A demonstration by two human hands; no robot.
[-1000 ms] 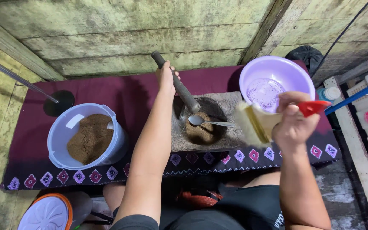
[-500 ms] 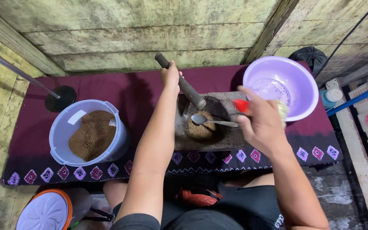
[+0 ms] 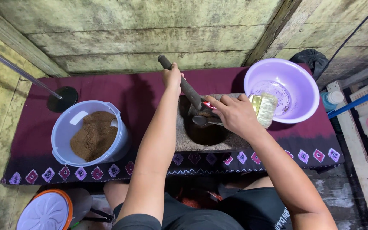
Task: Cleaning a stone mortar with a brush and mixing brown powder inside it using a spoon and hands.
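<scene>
Head view: you sit at the cloth-covered tabletop [image 3: 124, 87].
Left hand [image 3: 172, 77]: fist wrapped round the pestle [image 3: 184, 85], its tip in the stone mortar [image 3: 203, 132].
Right hand [image 3: 234, 115]: gripping a brush [image 3: 264, 108], bristles beside the purple bowl [image 3: 303, 81].
Progress: brown powder already in the bucket [image 3: 92, 136]; spoon [image 3: 205, 121] lies on the mortar, apparently little left inside.

A maroon cloth [image 3: 120, 87] is showing pink and purple diamonds along its near edge. At left, a pale blue bucket [image 3: 64, 132] is holding brown powder [image 3: 92, 136]. At right, a lilac basin [image 3: 294, 72] is sitting; the brush [image 3: 263, 108] is showing cream bristles.
</scene>
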